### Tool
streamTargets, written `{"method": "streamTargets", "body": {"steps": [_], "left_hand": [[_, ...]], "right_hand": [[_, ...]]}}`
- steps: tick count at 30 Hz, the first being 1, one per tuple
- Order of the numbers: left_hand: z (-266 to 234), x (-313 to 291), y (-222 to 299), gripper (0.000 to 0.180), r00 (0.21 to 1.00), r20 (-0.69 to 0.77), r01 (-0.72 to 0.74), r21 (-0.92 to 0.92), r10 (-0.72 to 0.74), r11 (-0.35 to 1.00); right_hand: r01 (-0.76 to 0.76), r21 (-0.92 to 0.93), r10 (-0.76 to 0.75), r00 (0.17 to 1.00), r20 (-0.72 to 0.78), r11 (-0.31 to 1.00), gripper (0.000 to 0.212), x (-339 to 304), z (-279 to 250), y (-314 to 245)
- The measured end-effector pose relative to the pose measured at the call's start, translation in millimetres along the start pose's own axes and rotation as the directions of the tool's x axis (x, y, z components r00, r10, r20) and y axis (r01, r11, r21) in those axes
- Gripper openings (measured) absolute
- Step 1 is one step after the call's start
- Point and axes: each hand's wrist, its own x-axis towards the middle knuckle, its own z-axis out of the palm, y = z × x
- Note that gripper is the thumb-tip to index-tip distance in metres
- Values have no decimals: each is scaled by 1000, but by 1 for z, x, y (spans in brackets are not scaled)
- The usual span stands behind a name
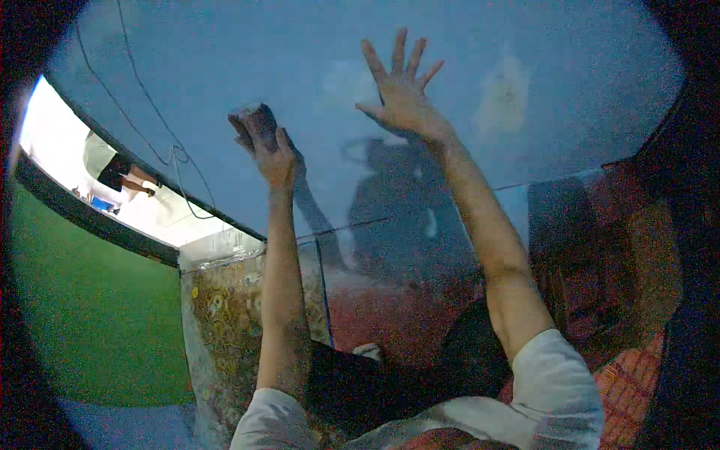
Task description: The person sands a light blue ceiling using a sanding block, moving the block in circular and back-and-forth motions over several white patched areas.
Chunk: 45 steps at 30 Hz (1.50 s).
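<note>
A pale blue wall (300, 67) with lighter patches fills the upper view. My left hand (271, 156) is closed around a dark, blocky thing (259, 120) held up to the wall; its exact kind is too dim to make out. To the right and a little higher, my right hand (405, 101) reaches to the wall with its fingers spread and nothing in it. Whether its palm presses flat on the surface is hard to tell.
Thin cables (174, 154) hang down the wall at the left. Beyond them, a bright doorway (67, 135) shows a person (112, 169). A green wall (97, 300) stands on the left, above a patterned floor covering (221, 315). Red checked cloth (634, 390) lies at lower right.
</note>
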Motion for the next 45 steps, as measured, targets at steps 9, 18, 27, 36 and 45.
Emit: {"method": "streamTargets", "body": {"steps": [9, 18, 27, 36, 45], "left_hand": [[-17, 43, 12, 56, 996, 5, -88, -27, 88, 996], [2, -17, -1, 58, 1000, 4, 19, 1, -19, 1000], [-14, 45, 2, 60, 996, -24, -87, 37, 88, 996], [-16, 33, 16, 65, 998, -7, -61, 117, 62, 991], [-6, 24, 13, 62, 991, -119, 42, -181, -64, 983]], "right_hand": [[-11, -44, 9, 999, -47, 999, 114, 1, 1, 1], [-14, -45, 14, 1000, 4, 999, 118, 10, 1, 3], [-54, -64, 56, 998, 21, 997, 116, 8, -6, -1], [-36, -65, 38, 999, 36, 997, 115, 8, -4, 7], [-30, -47, 31, 999, 34, 998, 114, 8, -5, 6]]}}
